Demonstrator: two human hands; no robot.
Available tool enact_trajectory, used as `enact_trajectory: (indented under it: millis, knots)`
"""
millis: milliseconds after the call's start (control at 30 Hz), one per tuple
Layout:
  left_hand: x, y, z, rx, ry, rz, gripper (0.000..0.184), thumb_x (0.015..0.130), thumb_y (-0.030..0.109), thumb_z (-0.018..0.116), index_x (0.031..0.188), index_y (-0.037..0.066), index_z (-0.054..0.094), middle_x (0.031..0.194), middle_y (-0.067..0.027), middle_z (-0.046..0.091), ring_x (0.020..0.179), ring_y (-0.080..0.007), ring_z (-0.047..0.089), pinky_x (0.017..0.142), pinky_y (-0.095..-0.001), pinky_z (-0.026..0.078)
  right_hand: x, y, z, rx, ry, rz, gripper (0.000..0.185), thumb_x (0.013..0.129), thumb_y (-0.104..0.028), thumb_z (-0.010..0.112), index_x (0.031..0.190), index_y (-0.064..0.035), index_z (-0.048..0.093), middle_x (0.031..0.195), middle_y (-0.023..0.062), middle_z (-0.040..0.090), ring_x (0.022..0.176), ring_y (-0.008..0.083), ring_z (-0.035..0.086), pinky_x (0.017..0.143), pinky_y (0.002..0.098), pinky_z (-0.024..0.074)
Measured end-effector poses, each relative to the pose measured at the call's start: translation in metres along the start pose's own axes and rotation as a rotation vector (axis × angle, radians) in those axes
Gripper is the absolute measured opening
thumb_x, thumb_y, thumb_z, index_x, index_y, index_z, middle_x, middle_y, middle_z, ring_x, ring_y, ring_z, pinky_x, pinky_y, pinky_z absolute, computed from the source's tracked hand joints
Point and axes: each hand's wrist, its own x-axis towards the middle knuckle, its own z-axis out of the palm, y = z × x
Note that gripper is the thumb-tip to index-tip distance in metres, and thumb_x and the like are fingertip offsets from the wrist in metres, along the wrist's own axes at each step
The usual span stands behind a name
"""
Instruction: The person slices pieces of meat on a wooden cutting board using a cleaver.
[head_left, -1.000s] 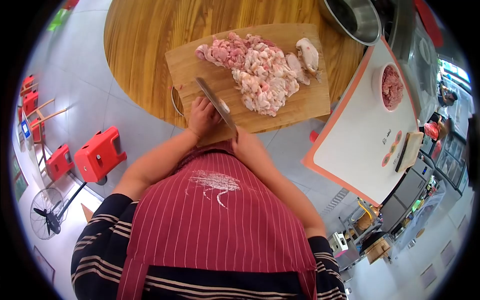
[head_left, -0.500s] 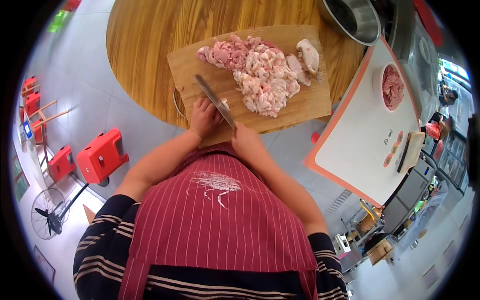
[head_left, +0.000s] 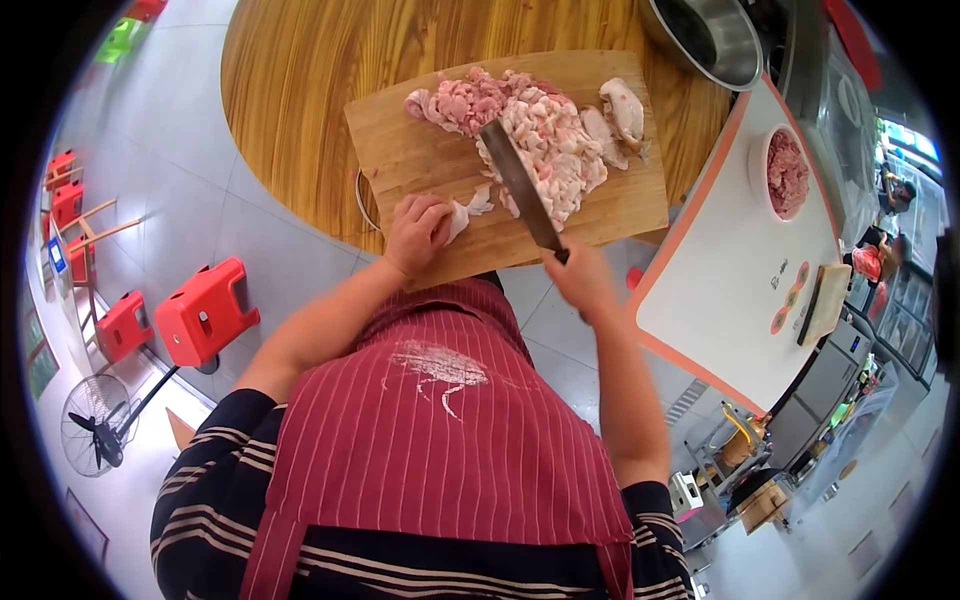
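My right hand (head_left: 582, 278) is closed round the dark handle of a cleaver (head_left: 522, 188), whose blade slants up and left over the edge of the meat pile. On the left part of the wooden cutting board (head_left: 390, 150), my left hand (head_left: 420, 234) presses curled fingers on a pale piece of fatty meat (head_left: 459, 218). A small sliver of it lies just beyond the fingers. Chopped fatty meat (head_left: 560, 150) is heaped mid-board, with pinker chopped meat (head_left: 470, 103) behind it. Larger uncut pieces (head_left: 625, 112) lie at the right end.
The board rests on a round wooden table (head_left: 300, 100). A steel bowl (head_left: 735, 65) stands at the back right. On a white table (head_left: 700, 300) to the right is a bowl of minced meat (head_left: 787, 175). Red stools (head_left: 205, 312) and a fan (head_left: 97, 425) stand left.
My right hand has moved the cleaver right and away from the left hand, from beside the fingers to the heap. The left hand has shifted slightly right, and the pale piece under it shows more.
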Motion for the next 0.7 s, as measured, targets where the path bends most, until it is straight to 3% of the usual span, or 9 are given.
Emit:
enact_trajectory:
  millis: [67,167,300,400,500,567,633,700]
  knots:
    - [0.001,-0.001,0.001,0.009,0.004,-0.001,0.026,0.069,0.006,0.068,0.094,0.012,0.060,0.094,-0.0038,0.060,0.087,-0.0265,0.056,0.077,-0.0376,0.042,-0.015,-0.015,0.026,-0.041,0.122,-0.108,0.030,0.084,-0.025,0.057,0.101,-0.0013,0.060,0.082,0.0229,0.065,0.077,0.0414,0.062,0.067,0.0450,0.0482]
    - [0.004,-0.002,0.000,0.012,0.004,0.023,0.027,0.069,0.006,0.068,0.094,0.011,0.060,0.094,-0.0042,0.060,0.087,-0.0264,0.056,0.076,-0.0379,0.042,-0.038,-0.024,0.057,-0.100,0.078,-0.078,0.028,0.085,-0.022,0.055,0.103,-0.0013,0.058,0.085,0.0245,0.064,0.079,0.0433,0.061,0.070,0.0486,0.0483]
    - [0.004,0.000,0.001,0.058,-0.011,0.022,0.026,0.068,0.007,0.068,0.093,0.010,0.061,0.094,-0.0050,0.060,0.086,-0.0272,0.055,0.076,-0.0385,0.043,-0.024,-0.026,0.077,-0.200,0.007,0.032,0.027,0.085,-0.019,0.053,0.104,-0.0003,0.056,0.087,0.0265,0.063,0.082,0.0440,0.060,0.074,0.0505,0.0480]
    - [-0.004,-0.002,0.004,0.086,-0.016,0.024,0.026,0.068,0.007,0.068,0.092,0.010,0.061,0.093,-0.0051,0.060,0.085,-0.0273,0.055,0.075,-0.0388,0.042,0.012,-0.041,0.083,-0.167,0.030,-0.024,0.030,0.085,-0.019,0.054,0.110,-0.0024,0.056,0.085,0.0266,0.063,0.083,0.0441,0.060,0.073,0.0500,0.0479]
    - [0.003,-0.003,0.001,0.075,-0.012,0.053,0.026,0.068,0.007,0.068,0.093,0.010,0.062,0.093,-0.0046,0.060,0.085,-0.0270,0.055,0.075,-0.0386,0.042,0.033,-0.047,0.083,-0.281,0.030,-0.098,0.023,0.084,-0.018,0.054,0.100,-0.0016,0.059,0.084,0.0274,0.063,0.081,0.0436,0.060,0.072,0.0502,0.0480]
    - [0.004,-0.001,-0.001,0.040,-0.016,0.054,0.026,0.068,0.007,0.069,0.093,0.011,0.062,0.093,-0.0042,0.060,0.085,-0.0268,0.055,0.076,-0.0382,0.042,0.035,-0.024,0.072,-0.235,0.090,-0.278,0.029,0.083,-0.022,0.055,0.100,0.0008,0.060,0.087,0.0244,0.064,0.082,0.0398,0.062,0.074,0.0483,0.0484]
    - [0.007,0.003,-0.004,-0.010,0.002,0.061,0.025,0.068,0.006,0.069,0.091,0.011,0.062,0.092,-0.0036,0.060,0.086,-0.0265,0.055,0.076,-0.0375,0.042,0.019,-0.018,0.032,-0.004,-0.118,0.019,0.031,0.083,-0.025,0.058,0.102,-0.0004,0.061,0.087,0.0218,0.065,0.082,0.0386,0.062,0.074,0.0462,0.0484]
    - [0.006,0.006,-0.005,0.001,0.011,0.040,0.024,0.068,0.006,0.069,0.091,0.011,0.062,0.092,-0.0036,0.060,0.086,-0.0264,0.055,0.076,-0.0373,0.043,0.004,-0.008,0.011,-0.017,-0.097,0.099,0.032,0.083,-0.025,0.058,0.104,-0.0011,0.061,0.086,0.0217,0.065,0.081,0.0391,0.062,0.073,0.0458,0.0484]
